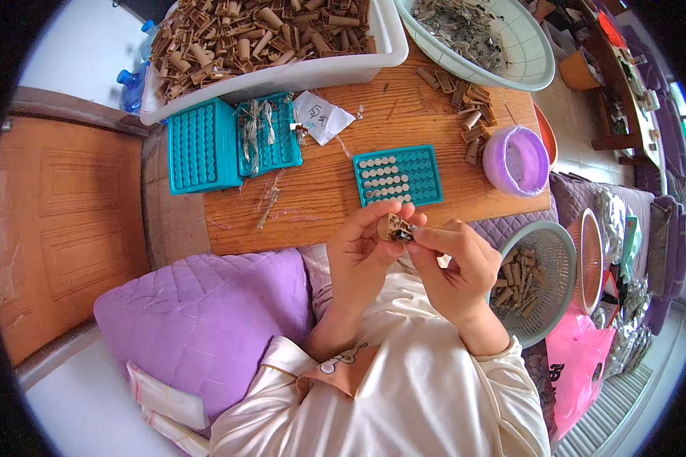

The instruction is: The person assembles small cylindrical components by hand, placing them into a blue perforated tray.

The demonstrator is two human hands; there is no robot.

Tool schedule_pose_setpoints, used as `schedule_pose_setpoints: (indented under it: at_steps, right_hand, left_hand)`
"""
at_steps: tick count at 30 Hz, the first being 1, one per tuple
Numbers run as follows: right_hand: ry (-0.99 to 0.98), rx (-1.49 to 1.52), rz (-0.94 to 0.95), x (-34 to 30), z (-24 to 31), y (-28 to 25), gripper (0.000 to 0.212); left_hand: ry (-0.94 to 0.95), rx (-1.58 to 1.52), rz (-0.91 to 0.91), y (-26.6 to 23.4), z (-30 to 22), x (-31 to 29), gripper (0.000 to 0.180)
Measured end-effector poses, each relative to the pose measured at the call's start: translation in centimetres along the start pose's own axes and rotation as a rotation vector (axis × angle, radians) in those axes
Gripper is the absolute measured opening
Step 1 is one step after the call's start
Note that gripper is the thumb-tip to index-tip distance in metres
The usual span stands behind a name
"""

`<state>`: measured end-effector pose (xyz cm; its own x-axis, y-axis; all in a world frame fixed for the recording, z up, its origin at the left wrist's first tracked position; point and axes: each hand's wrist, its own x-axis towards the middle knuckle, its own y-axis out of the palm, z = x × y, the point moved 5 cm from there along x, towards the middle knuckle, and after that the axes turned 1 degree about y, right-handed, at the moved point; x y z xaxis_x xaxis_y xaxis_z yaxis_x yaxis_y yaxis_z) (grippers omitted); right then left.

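Note:
My left hand [362, 255] pinches a small brown tube-shaped piece [392, 227] between thumb and fingers, just above my lap. My right hand [457, 263] meets it from the right, its fingertips holding a small metal part [406, 232] against the brown piece. Directly beyond my hands, on the wooden table [320, 190], lies a teal tray [398, 175] partly filled with round grey pieces.
Two more teal trays [202, 145] lie at the table's left, one with metal clips on it. A white bin [282, 72] of brown pieces and a pale basin [511, 53] stand at the back. A purple bowl [517, 160], a mesh basket [545, 282] and a purple cushion [206, 320] surround me.

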<state>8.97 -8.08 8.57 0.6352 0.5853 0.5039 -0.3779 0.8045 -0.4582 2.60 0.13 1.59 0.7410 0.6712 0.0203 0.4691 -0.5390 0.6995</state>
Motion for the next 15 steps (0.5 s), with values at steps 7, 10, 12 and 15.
schedule_pose_setpoints:
  at_steps: [7,10,12,15]
  right_hand:
    - [0.001,-0.01,-0.003,-0.14,-0.03,0.02,0.018]
    - [0.015,0.003,-0.015,-0.18,-0.07,0.09,0.018]
    - [0.017,0.006,-0.018,-0.13,-0.11,0.07,0.018]
    - [0.016,-0.012,0.016,0.03,-0.17,0.05,0.017]
  left_hand:
    - [-0.064,0.009,0.002,-0.31,0.5,-0.03,0.051]
    - [-0.086,0.01,0.008,-0.31,0.51,0.03,0.052]
    - [-0.097,0.014,0.006,-0.33,0.42,0.1,0.053]
    - [-0.119,0.042,-0.006,-0.55,0.47,0.26,0.051]
